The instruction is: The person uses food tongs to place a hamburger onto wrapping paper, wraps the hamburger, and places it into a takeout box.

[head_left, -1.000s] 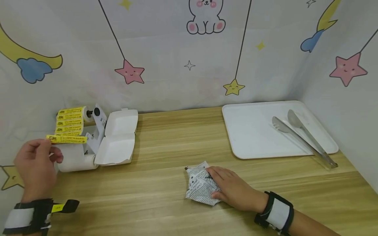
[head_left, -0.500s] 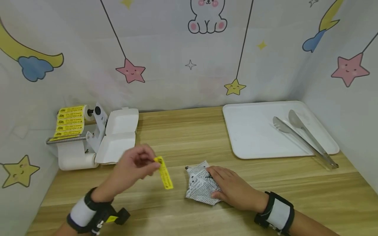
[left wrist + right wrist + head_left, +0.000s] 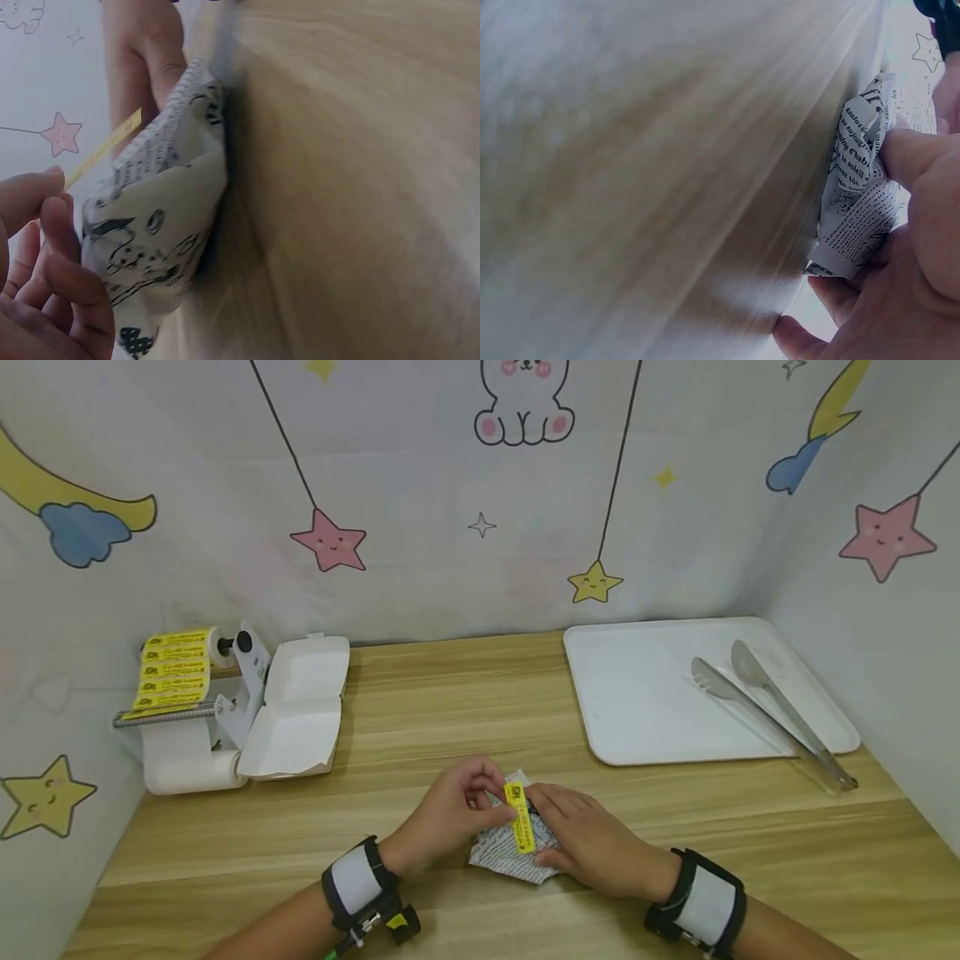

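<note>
In the head view a small package (image 3: 498,857) wrapped in newsprint-patterned paper lies on the wooden table. My left hand (image 3: 452,810) pinches one end of a yellow printed sticker label (image 3: 521,820), which overlaps the package top. From the left wrist, the label (image 3: 105,147) shows edge-on, slanting close over the wrapped paper (image 3: 169,202). My right hand (image 3: 592,843) holds the package's right side. The right wrist view shows the thumb (image 3: 911,154) against the folded paper (image 3: 855,217) and other fingers at the opposite edge, while the label is hidden there.
A label dispenser (image 3: 247,693) with a roll of yellow labels (image 3: 176,664) stands at the back left. Beside it lies an open white clamshell box (image 3: 296,727). A white tray (image 3: 637,693) at the back right carries metal tongs (image 3: 780,714).
My left hand has carried the yellow label from the dispenser rightward to above the package. The right hand has stayed in place on the package.
</note>
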`<state>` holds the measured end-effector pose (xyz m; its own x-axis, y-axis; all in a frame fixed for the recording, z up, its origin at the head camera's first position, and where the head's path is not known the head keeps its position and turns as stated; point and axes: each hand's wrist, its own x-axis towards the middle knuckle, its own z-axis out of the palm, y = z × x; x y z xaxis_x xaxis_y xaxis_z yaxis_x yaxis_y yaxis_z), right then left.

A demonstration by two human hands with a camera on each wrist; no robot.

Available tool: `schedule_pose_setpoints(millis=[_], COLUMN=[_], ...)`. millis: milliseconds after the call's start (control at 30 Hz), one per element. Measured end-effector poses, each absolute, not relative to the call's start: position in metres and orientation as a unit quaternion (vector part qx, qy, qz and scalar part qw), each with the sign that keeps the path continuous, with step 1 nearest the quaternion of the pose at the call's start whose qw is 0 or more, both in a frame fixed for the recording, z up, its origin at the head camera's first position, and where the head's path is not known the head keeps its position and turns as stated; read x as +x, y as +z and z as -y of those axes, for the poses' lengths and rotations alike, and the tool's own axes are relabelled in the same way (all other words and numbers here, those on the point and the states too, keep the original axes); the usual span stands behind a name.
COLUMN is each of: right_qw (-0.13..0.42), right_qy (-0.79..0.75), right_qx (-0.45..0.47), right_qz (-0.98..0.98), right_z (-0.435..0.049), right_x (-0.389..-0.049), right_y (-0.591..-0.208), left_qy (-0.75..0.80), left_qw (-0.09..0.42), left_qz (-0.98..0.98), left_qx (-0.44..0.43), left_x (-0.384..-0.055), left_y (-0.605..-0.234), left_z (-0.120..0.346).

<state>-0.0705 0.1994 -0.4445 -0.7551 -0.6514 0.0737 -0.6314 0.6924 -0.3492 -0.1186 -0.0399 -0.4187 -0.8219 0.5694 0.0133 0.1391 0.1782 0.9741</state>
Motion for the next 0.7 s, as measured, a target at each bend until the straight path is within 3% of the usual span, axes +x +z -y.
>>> schedule_pose_setpoints(millis=[200,433,700], right_qw=[0.02,0.041,0.027], right_qy=[-0.174,-0.179,-0.202], right_qx=[-0.348,-0.338,-0.338], right_qz=[-0.921,-0.923,-0.919], right_z=[-0.199,-0.198,-0.199], right_x=[-0.07,-0.07,-0.072], right_y=[-0.444,-0.442,-0.444], left_qy=[0.614,0.596,0.523], left_qw=[0.13,0.114,0.05], left_qz=[-0.742,-0.765,-0.811], left_qx=[0.236,0.214,0.259], left_x=[-0.113,-0.107,-0.102], left_y=[-0.425,-0.433,-0.44], left_z=[0.027,0.024,0.024])
